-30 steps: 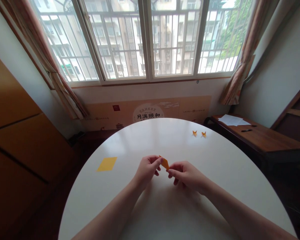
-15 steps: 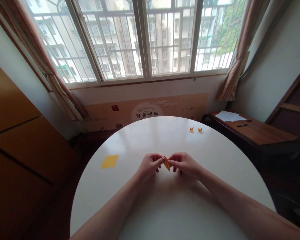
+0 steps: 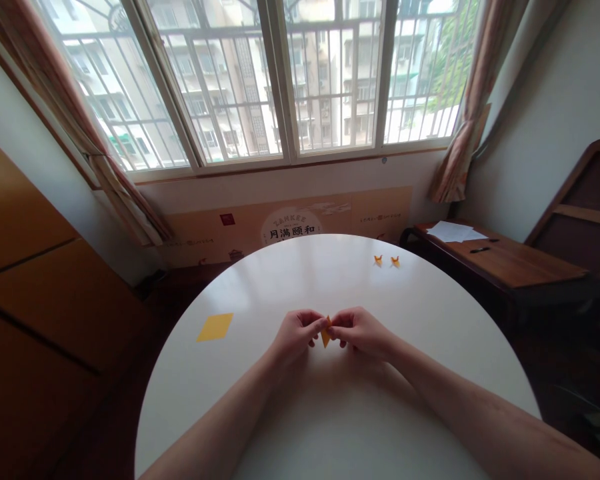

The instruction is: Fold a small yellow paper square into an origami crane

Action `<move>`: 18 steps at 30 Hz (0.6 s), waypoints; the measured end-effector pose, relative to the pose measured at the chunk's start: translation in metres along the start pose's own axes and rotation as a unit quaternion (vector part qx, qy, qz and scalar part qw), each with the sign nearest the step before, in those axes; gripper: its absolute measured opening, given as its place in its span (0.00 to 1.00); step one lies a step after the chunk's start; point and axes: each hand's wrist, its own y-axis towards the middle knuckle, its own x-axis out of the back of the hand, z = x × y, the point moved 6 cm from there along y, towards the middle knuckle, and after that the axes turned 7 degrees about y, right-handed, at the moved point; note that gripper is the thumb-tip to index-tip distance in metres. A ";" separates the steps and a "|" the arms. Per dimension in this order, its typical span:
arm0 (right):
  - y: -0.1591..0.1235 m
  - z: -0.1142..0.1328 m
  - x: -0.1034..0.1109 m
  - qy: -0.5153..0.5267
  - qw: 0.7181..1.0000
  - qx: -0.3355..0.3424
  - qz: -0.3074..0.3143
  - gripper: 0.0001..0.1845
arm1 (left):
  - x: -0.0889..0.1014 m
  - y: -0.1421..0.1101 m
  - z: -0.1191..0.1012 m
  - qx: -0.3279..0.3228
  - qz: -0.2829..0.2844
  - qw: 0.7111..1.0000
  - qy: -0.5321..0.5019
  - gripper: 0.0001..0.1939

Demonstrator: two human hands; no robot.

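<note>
A small folded piece of orange paper (image 3: 325,337) hangs just above the round white table (image 3: 330,413), near its middle. My left hand (image 3: 296,335) pinches its left side with thumb and forefinger. My right hand (image 3: 361,333) pinches its right side, fingertips almost meeting those of the left. Most of the paper is hidden between the fingers. A flat yellow-orange sheet (image 3: 215,327) lies on the table to the left of my hands.
Two small folded orange paper figures (image 3: 385,261) stand at the table's far right. A dark wooden side table (image 3: 510,263) with white papers (image 3: 453,231) and a pen is at the right. A barred window, curtains and a brown cabinet on the left surround the table.
My hands have drawn closer together and the orange paper has turned from a flat tilted strip to a smaller, more folded shape between the fingertips. The view has shifted slightly.
</note>
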 end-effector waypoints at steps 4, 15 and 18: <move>0.002 -0.001 -0.001 0.003 1.000 0.008 0.002 0.15 | -0.001 0.002 0.001 -0.014 -0.005 1.000 0.006 0.19; 0.003 0.003 0.006 0.027 0.999 0.012 -0.030 0.10 | 0.018 0.002 0.000 -0.068 -0.137 0.985 0.078 0.16; 0.004 0.002 0.007 0.032 0.998 0.012 -0.058 0.10 | 0.017 -0.003 -0.008 -0.100 -0.151 0.976 0.121 0.12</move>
